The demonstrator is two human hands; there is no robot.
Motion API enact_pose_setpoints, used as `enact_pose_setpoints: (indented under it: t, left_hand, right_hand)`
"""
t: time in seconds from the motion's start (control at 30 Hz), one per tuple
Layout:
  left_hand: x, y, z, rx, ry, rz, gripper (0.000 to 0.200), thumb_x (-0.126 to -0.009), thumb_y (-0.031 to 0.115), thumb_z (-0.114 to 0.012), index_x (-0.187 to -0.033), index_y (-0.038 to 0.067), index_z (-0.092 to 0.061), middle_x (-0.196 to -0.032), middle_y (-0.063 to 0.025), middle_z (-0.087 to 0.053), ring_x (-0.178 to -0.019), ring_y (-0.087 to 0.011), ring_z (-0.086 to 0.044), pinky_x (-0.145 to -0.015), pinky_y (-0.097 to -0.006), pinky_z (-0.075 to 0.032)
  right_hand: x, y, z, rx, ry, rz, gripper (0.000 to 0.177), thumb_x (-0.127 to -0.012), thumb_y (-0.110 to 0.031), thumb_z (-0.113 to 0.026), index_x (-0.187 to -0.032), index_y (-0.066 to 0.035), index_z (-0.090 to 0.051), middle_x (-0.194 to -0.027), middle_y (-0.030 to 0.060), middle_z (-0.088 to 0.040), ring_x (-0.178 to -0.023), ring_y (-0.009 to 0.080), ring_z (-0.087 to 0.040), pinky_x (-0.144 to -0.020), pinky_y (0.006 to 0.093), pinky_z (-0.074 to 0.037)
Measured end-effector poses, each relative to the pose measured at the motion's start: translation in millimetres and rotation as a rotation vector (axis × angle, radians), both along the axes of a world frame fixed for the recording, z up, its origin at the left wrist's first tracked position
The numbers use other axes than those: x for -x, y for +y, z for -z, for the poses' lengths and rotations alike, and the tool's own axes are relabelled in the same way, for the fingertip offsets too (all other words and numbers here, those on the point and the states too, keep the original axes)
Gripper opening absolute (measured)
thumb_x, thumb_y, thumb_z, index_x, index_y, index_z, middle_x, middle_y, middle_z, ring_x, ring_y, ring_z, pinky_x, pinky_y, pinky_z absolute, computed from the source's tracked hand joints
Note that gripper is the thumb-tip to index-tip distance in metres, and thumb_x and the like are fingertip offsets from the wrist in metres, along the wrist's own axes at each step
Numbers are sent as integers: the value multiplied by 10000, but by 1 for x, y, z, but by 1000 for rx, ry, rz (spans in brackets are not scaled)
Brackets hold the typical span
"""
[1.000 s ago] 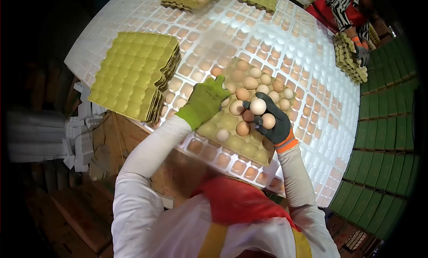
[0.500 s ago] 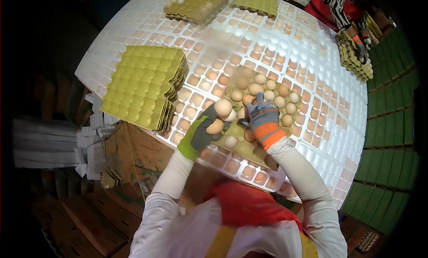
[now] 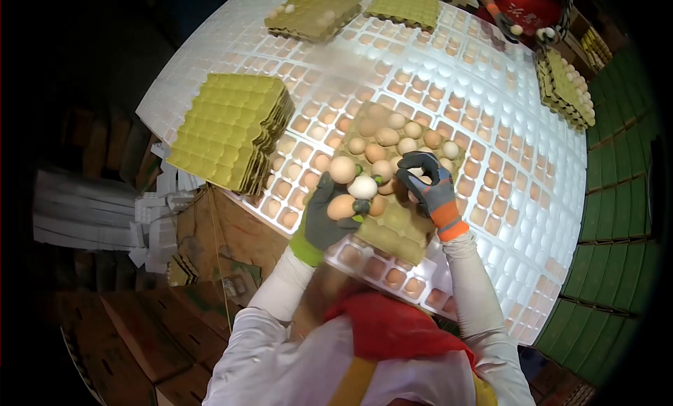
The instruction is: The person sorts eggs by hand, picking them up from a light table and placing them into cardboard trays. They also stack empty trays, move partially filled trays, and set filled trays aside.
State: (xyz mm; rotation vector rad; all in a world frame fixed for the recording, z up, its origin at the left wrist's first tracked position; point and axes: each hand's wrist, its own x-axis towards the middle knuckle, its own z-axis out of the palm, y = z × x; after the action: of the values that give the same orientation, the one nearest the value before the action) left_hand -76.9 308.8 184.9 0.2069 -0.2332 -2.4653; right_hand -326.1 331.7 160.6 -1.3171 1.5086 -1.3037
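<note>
At the left edge of a yellowish pulp tray (image 3: 396, 231), a gloved left hand (image 3: 329, 213) cups smooth, rounded eggs (image 3: 342, 170): two tan, one creamy white. Over the tray's right side, the gloved right hand (image 3: 430, 185) curls around a pale egg (image 3: 420, 173), partly hidden.

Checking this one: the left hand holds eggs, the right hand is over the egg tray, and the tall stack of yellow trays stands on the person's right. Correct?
Not quite: in the head view, the tall stack of yellow trays stands on the person's left. The left hand does hold eggs, and the right hand is over the egg tray.
</note>
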Motion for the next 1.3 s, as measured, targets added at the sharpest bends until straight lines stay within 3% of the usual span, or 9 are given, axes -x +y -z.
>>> enact_pose_setpoints:
  t: [0.1, 0.37, 0.67, 0.77, 0.87, 0.97, 1.07, 1.17, 1.3]
  left_hand:
    - [21, 14, 5, 17, -40, -17, 499, -1048, 533, -499, -1364, 152, -564, -1313, -103, -575, -953, -193, -548, -604, -258, -397]
    - [17, 74, 0, 23, -107, -385, 505, -1063, 497, -477, -1428, 150, -515, -1377, -141, -571, -960, -255, -592, -603, -289, -462]
    - [-11, 104, 27, 81, -187, -437, 582, -1090, 480, -417, -1512, 80, -431, -1392, -107, -562, -999, -189, -589, -602, -248, -455]
    - [-11, 111, 14, 129, -400, -500, 602, -1086, 472, -444, -1534, 72, -405, -1376, -90, -576, -1027, -156, -591, -636, -237, -467]
    - [-14, 123, 24, 80, -508, -439, 565, -1062, 439, -511, -1474, 57, -450, -1457, -170, -546, -1089, -242, -648, -705, -315, -578]
    - [7, 130, 6, 379, -661, -285, 555, -1036, 377, -573, -1465, 43, -463, -1437, -162, -565, -1073, -203, -660, -697, -279, -569]
    - [38, 133, -15, 392, -635, -112, 590, -982, 341, -665, -1443, 19, -486, -1385, -133, -602, -1057, -172, -659, -705, -249, -556]
    - [63, 140, -10, 445, -708, 99, 632, -919, 331, -748, -1413, 1, -533, -1312, -102, -637, -1130, -166, -631, -862, -276, -541]
    - [115, 164, -12, 571, -850, 253, 571, -846, 134, -817, -1354, -4, -595, -1281, -92, -648, -1193, -184, -598, -1015, -340, -495]
  right_hand:
    - [27, 16, 45, 114, 237, 136, 258, -860, -252, -775, -1074, -111, -739, -1018, 91, -725, -915, 269, -699, -812, 377, -537]
    - [61, 37, -7, 31, 416, -24, 268, -874, -388, -741, -1083, -220, -745, -1162, 85, -655, -1001, 291, -676, -857, 409, -540]
    - [-9, -60, -41, -106, 1270, -217, 599, -754, -537, -778, -1202, -159, -658, -1289, 122, -550, -1052, 275, -670, -836, 454, -540]
    - [2, -56, -62, -181, 1026, -231, 581, -778, -516, -755, -1221, -155, -653, -1313, 120, -571, -1055, 296, -679, -840, 456, -539]
    - [49, -10, -52, -33, -71, -402, 517, -982, -402, -628, -1384, -79, -584, -1252, 95, -672, -1049, 210, -657, -859, 336, -539]
    - [77, 42, -40, -179, -529, -415, 446, -958, -222, -694, -1347, -26, -598, -1216, 86, -670, -1043, 186, -635, -885, 333, -531]
    - [100, 88, -20, -143, -292, -352, 409, -951, -126, -710, -1332, -23, -602, -1217, 96, -675, -1060, 218, -646, -890, 350, -541]
    - [137, 141, -4, -328, -933, -298, 410, -1027, -267, -610, -1338, -2, -578, -1175, 128, -687, -918, 194, -666, -772, 297, -559]
    - [194, 250, 35, -558, -176, -61, 504, -943, -396, -738, -1278, -26, -666, -1093, 75, -701, -847, 177, -672, -719, 306, -574]
